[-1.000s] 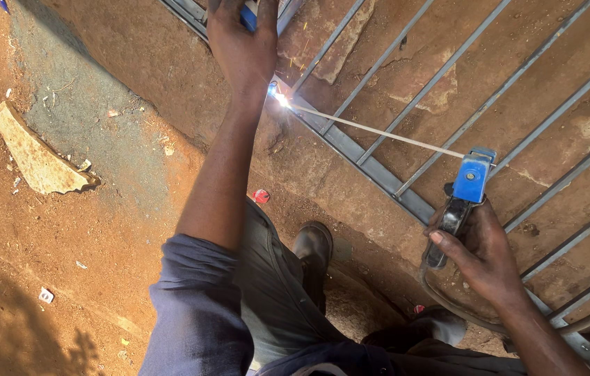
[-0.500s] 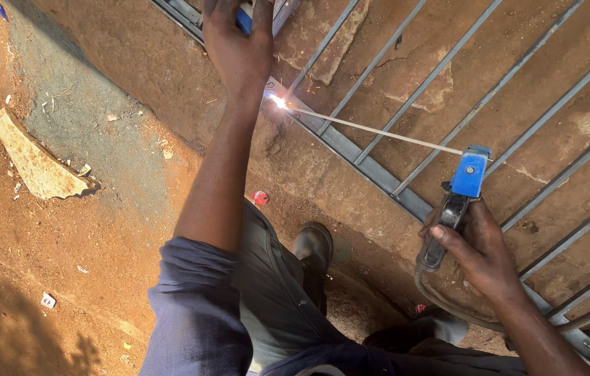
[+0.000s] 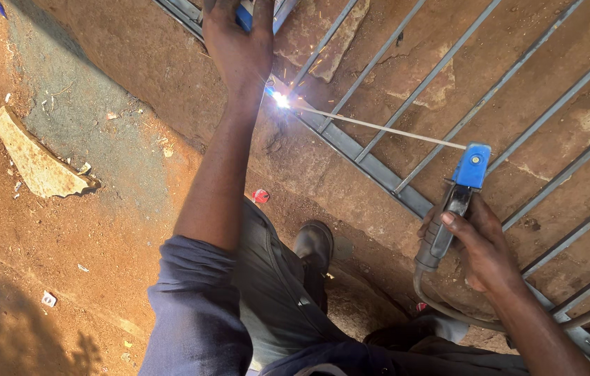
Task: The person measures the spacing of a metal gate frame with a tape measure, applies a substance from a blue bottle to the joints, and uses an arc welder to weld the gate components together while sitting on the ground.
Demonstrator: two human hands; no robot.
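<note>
Here, catalogued as seen from the head camera, looking down:

Right hand: the right hand point(image 3: 488, 247) was at the right of the scene, fingers clenched around the dark handle of the electrode holder point(image 3: 456, 202), thumb laid along it.

Electrode holder: blue-headed clamp on a dark grip, tilted up and to the left; a grey cable point(image 3: 448, 306) looped from its near end down past the wrist.

Welding rod: a thin pale welding rod point(image 3: 378, 127) ran from the blue clamp leftward and slightly far, crossing over the bars, its tip at the arc.

Arc: a bright white arc point(image 3: 281, 100) with a few orange sparks burned on the frame, just beside the left wrist.

Left hand: the left hand point(image 3: 239, 42) was stretched to the far side, palm down, pressed on the frame and over a blue object point(image 3: 245, 15) at the top edge; whether the fingers grasped that object could not be told.

Metal grille: a grey metal grille point(image 3: 392, 184) of parallel bars lay flat on the ground, filling the right and far part of the scene.

Ground: reddish earth point(image 3: 65, 244), with a grey patch at the far left.

Stone slab: a pale broken stone slab point(image 3: 37, 163) lay at the left, well apart from both hands.

Boot: a dark boot point(image 3: 314, 244) stood near the centre, beside the frame.

Small red object: a small red object point(image 3: 261, 196) lay on the earth just left of the boot.
</note>
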